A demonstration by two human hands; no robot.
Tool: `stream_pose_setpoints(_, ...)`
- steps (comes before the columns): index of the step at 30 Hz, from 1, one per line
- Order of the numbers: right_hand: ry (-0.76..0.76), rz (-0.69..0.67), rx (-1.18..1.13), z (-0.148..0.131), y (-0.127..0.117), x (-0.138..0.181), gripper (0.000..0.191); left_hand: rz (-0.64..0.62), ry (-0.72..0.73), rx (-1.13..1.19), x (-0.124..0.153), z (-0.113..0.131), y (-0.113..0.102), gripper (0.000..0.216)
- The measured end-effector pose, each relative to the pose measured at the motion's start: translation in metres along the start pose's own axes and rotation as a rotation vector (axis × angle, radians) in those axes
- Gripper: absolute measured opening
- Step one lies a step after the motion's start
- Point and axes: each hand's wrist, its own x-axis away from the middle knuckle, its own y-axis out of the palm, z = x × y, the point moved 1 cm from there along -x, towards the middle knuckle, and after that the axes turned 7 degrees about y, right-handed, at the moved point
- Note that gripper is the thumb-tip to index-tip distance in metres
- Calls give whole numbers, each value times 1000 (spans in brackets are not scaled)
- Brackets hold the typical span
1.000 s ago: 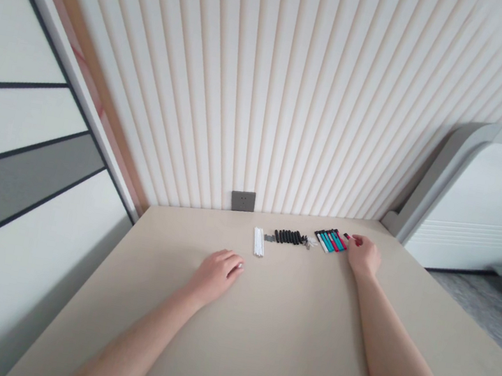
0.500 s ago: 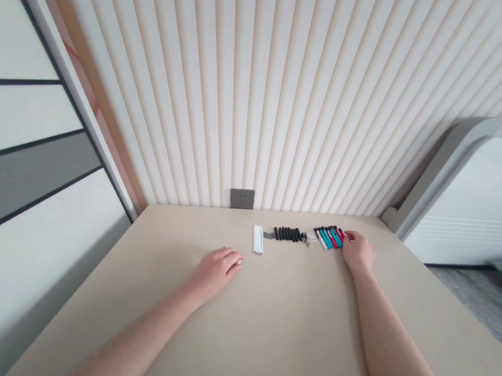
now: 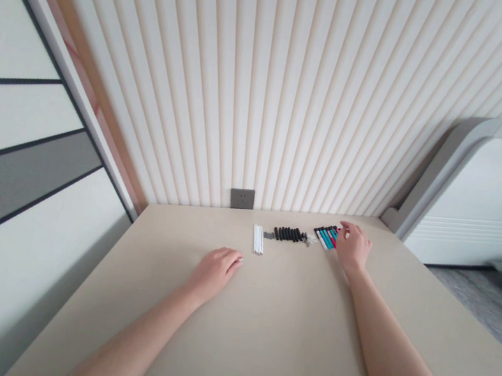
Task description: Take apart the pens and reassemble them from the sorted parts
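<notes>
A ribbed pale wall with a grey socket plate [image 3: 242, 199] backs the beige counter [image 3: 281, 349]. Along its far edge lie, left to right, white sticks [image 3: 258, 239], small grey parts [image 3: 268, 235], a row of black pieces [image 3: 289, 234] and a row of teal, red and black coloured pieces [image 3: 324, 237]. The right hand [image 3: 353, 245] covers the right end of the coloured pieces, fingers bent over them; whether it pinches one I cannot tell. The left hand [image 3: 216, 269] lies palm down, loosely open and empty, nearer than the white sticks. The pieces sit tight together, so a sideways drag of the fingers could well scatter the row.
</notes>
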Motion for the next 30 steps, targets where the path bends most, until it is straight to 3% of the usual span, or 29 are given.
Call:
stream_pose_setpoints(6, -374, -78, -118, -66, -4, 41, 26, 13, -23, -26, 1, 0, 1, 17)
stream_pose_setpoints(10, -793, -205, -290, -113, -6, 86, 27, 10, -26, -13, 1, 0, 1, 13)
stream_pose_setpoints(14, -1037, -334, -299, -139, -7, 116, 25, 28, 22, 12, 1, 2, -1, 10)
stream_pose_setpoints(25, -1055, -381, -262, -134, -12, 113, 17, 74, 259, 32, 0, 9, -5, 18)
stream_pose_setpoints(30, -1079, -418, -296, -136, -12, 117, 17, 73, 247, 110, 4, 7, -4, 17)
